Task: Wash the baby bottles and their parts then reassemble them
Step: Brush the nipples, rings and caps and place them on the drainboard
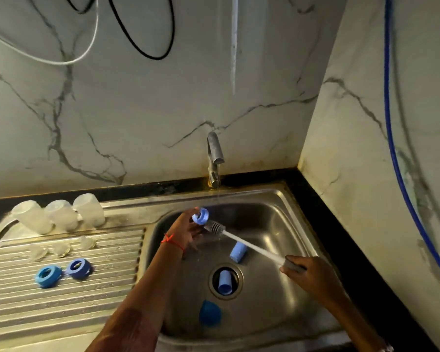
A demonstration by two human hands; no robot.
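My left hand [186, 231] holds a light blue screw ring [200, 216] over the sink [277, 199], just beside the thin stream from the tap [215, 153]. My right hand [306, 271] grips the grey handle of a bottle brush [252, 246]; its grey ribbed head touches the ring. Three clear bottles [59, 214] stand upside down at the back of the draining board [61, 295]. Clear teats [61, 248] and two blue rings [64, 271] lie on its ribs. In the basin lie two light blue caps [238, 252] [225, 282] and a darker blue cap [210, 313].
One cap sits in the drain hole. A marble wall stands behind the sink and another close on the right. White and black cables hang on the back wall, and a blue hose [391, 148] runs down the right wall. A black counter edge borders the sink.
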